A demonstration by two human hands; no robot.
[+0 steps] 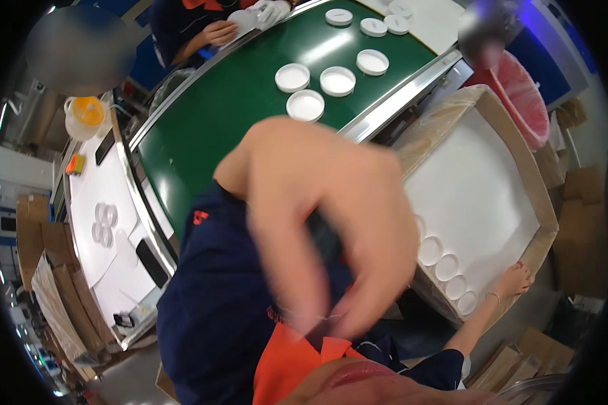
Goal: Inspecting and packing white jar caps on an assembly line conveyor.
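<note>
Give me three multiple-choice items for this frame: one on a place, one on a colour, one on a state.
1. Where does the row of white lids nearest the hand at the right lie?
A) on the floor
B) inside the cardboard box, along one wall
C) on a shelf

2. What colour is the conveyor belt?
A) green
B) grey
C) yellow

3. What is the hand at the right doing?
A) lifting a lid
B) resting on the box's edge
C) lying flat on the belt

Answers:
1. B, the lids sit in a line on the box's white floor.
2. A, the belt surface under the other lids is plainly green.
3. B, its fingers lie on the cardboard rim.
</note>
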